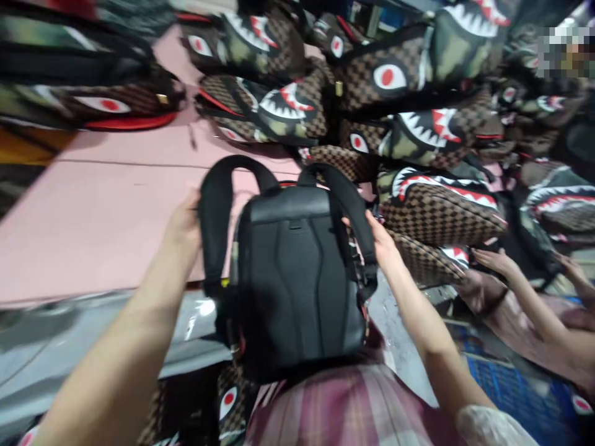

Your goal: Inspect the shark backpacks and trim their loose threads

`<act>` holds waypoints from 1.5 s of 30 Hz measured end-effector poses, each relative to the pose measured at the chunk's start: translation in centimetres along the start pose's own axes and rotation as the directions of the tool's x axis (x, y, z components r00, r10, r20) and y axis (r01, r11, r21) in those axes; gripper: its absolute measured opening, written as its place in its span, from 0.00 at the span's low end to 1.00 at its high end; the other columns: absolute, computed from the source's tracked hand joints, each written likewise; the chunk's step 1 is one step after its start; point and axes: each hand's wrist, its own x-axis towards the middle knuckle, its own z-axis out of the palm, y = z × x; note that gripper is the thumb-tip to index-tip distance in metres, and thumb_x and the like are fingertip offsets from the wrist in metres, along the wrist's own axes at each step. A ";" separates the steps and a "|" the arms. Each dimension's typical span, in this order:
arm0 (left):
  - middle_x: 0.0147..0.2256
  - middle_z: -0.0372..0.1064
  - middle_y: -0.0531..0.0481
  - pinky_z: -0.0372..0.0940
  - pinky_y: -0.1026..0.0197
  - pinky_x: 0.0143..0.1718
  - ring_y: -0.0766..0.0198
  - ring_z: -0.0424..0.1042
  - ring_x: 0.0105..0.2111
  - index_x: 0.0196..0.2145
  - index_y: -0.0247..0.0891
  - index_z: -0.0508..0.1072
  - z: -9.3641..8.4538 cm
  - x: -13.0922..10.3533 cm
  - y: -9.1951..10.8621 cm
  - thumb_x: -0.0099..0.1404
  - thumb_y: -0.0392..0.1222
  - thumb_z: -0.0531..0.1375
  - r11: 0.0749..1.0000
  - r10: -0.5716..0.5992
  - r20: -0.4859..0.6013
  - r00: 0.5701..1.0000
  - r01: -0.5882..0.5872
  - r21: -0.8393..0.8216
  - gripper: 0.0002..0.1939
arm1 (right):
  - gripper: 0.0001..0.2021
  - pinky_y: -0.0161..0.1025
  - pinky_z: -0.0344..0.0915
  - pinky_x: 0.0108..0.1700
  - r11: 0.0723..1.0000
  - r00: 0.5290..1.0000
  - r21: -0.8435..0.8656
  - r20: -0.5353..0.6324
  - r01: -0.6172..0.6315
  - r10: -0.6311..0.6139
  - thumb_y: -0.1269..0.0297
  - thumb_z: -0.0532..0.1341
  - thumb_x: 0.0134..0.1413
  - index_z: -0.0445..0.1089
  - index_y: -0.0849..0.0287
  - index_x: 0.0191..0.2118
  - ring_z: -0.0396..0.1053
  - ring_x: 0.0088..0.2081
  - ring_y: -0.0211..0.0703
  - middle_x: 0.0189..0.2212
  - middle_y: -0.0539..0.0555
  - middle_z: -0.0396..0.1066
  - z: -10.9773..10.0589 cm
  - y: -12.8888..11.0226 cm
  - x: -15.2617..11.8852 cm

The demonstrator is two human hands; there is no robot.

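Observation:
A black backpack stands upright before me, close to my body, with its padded back panel and both shoulder straps facing me. My left hand grips the outer edge of the left strap; its fingertips are hidden behind the strap. On the other side, my right hand is closed around the right strap, and some fingertips show at its inner edge. Both straps are held out from the panel in loops. The front of the backpack is turned away, with slivers of checked fabric showing along its right side.
Piled backpacks with brown checks, camouflage and shark faces line the back and right of the pink table. More backpacks lie at the far left. A co-worker's hand touches a dark bag at right. Another backpack sits below the table edge.

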 end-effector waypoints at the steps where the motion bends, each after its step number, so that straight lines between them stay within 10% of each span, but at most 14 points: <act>1: 0.39 0.75 0.61 0.64 0.52 0.48 0.60 0.62 0.54 0.40 0.48 0.74 -0.2 0.2 -0.3 0.65 0.56 0.44 0.997 -0.017 0.018 1.000 0.018 -0.081 0.22 | 0.26 0.34 0.70 0.30 0.999 1.000 0.018 0.010 0.027 -0.027 0.55 0.38 0.65 0.64 0.73 0.46 0.74 0.27 0.37 0.30 0.58 0.75 0.2 -0.2 0.0; 10: 0.40 0.73 0.55 0.64 0.52 0.49 0.58 0.67 0.47 0.42 0.38 0.69 -0.5 -1.2 -1.0 0.62 0.46 0.53 0.999 0.047 -0.235 0.971 -0.050 -0.008 0.14 | 0.22 0.34 0.72 0.28 0.990 1.000 0.141 0.011 0.016 -0.018 0.56 0.42 0.65 0.63 0.70 0.47 0.74 0.27 0.39 0.27 0.58 0.75 2.2 -0.2 -1.5; 14: 0.49 0.66 0.47 0.54 0.50 0.56 0.56 0.62 0.51 0.48 0.30 0.66 2.6 -4.1 -0.7 0.59 0.39 0.57 0.816 0.498 -0.438 0.748 -0.234 0.529 0.19 | 0.22 0.32 0.72 0.29 0.990 1.000 0.138 0.020 0.018 -0.021 0.55 0.41 0.65 0.62 0.69 0.47 0.74 0.27 0.39 0.26 0.57 0.75 2.3 -0.2 -1.5; 16: 0.48 0.67 0.49 0.52 0.52 0.57 0.59 0.62 0.52 0.45 0.34 0.69 6.0 -7.1 -1.4 0.58 0.39 0.57 0.647 0.660 -0.251 0.708 -0.365 0.670 0.16 | 0.23 0.32 0.72 0.30 0.990 0.999 0.137 0.027 0.024 -0.028 0.55 0.40 0.65 0.62 0.69 0.47 0.74 0.27 0.39 0.26 0.57 0.75 2.2 -0.2 -1.2; 19: 0.37 0.73 0.50 0.64 0.58 0.45 0.62 0.70 0.40 0.37 0.37 0.73 12.0 -12.0 -3.7 0.63 0.43 0.52 0.736 0.390 0.180 0.903 -0.423 0.528 0.12 | 0.22 0.33 0.73 0.30 0.992 0.998 0.112 0.039 0.054 -0.059 0.56 0.42 0.65 0.63 0.68 0.47 0.74 0.28 0.39 0.27 0.56 0.76 1.8 -0.1 -0.7; 23: 0.41 0.73 0.50 0.60 0.54 0.51 0.60 0.67 0.47 0.37 0.41 0.74 16.0 -14.2 -6.8 0.63 0.40 0.54 0.593 0.411 0.520 0.749 -0.653 0.472 0.09 | 0.21 0.37 0.73 0.32 0.965 0.988 -0.213 0.003 0.154 -0.157 0.53 0.50 0.60 0.67 0.67 0.44 0.74 0.30 0.42 0.30 0.58 0.76 -0.3 0.1 -1.1; 26: 0.49 0.67 0.45 0.53 0.48 0.56 0.56 0.58 0.55 0.43 0.38 0.71 14.2 -11.1 -7.5 0.64 0.36 0.52 0.419 0.567 0.401 0.720 -0.670 0.612 0.12 | 0.17 0.41 0.71 0.41 0.596 0.857 -0.726 -0.016 0.344 -0.515 0.54 0.58 0.53 0.71 0.63 0.41 0.73 0.37 0.45 0.35 0.58 0.76 -3.6 -0.2 -2.5; 30: 0.54 0.58 0.39 0.57 0.52 0.55 0.56 0.58 0.54 0.51 0.33 0.64 10.6 -5.4 -6.4 0.62 0.33 0.51 0.419 0.576 0.215 0.789 -0.510 0.751 0.18 | 0.12 0.48 0.65 0.49 -0.144 0.709 -0.984 0.178 0.108 -0.682 0.62 0.64 0.45 0.74 0.55 0.39 0.69 0.46 0.53 0.44 0.55 0.73 -6.2 0.4 -4.3; 33: 0.47 0.64 0.42 0.58 0.53 0.52 0.58 0.64 0.48 0.45 0.35 0.67 9.9 -2.4 -4.6 0.63 0.35 0.52 0.422 0.490 0.269 0.829 -0.496 0.759 0.13 | 0.13 0.44 0.66 0.47 -0.190 0.642 -0.951 0.304 0.243 -0.703 0.64 0.56 0.54 0.72 0.55 0.44 0.70 0.45 0.47 0.43 0.54 0.73 -4.0 3.6 -3.8; 36: 0.35 0.69 0.46 0.58 0.52 0.50 0.59 0.67 0.39 0.36 0.36 0.71 10.5 -1.3 -2.7 0.64 0.39 0.50 0.377 0.393 0.353 0.849 -0.499 0.780 0.11 | 0.15 0.39 0.66 0.46 -0.151 0.747 -0.876 0.471 0.458 -0.470 0.70 0.51 0.56 0.70 0.54 0.45 0.72 0.41 0.41 0.38 0.51 0.74 0.2 7.3 -1.1; 38: 0.31 0.68 0.47 0.60 0.55 0.45 0.59 0.67 0.35 0.33 0.36 0.72 10.9 -1.5 -1.8 0.64 0.41 0.52 0.348 0.349 0.383 0.855 -0.498 0.794 0.11 | 0.18 0.37 0.64 0.48 -0.270 0.727 -0.829 0.559 0.489 -0.398 0.76 0.51 0.53 0.70 0.56 0.45 0.69 0.45 0.40 0.44 0.52 0.72 2.2 8.0 1.2; 41: 0.29 0.67 0.48 0.60 0.61 0.37 0.62 0.66 0.33 0.30 0.36 0.72 11.1 -2.4 -1.3 0.61 0.43 0.56 0.346 0.330 0.461 0.824 -0.559 0.753 0.09 | 0.20 0.36 0.62 0.48 -0.465 0.690 -0.827 0.537 0.317 -0.485 0.78 0.48 0.53 0.67 0.60 0.48 0.66 0.49 0.43 0.50 0.58 0.66 3.2 5.2 4.0; 45: 0.29 0.68 0.51 0.57 0.66 0.31 0.66 0.67 0.30 0.26 0.37 0.72 11.4 -2.3 -0.5 0.59 0.44 0.58 0.387 0.271 0.554 0.787 -0.616 0.686 0.09 | 0.11 0.35 0.61 0.36 -0.647 0.845 -0.748 0.436 0.148 -0.311 0.73 0.50 0.55 0.70 0.62 0.36 0.69 0.36 0.44 0.34 0.59 0.72 2.6 -0.3 5.5</act>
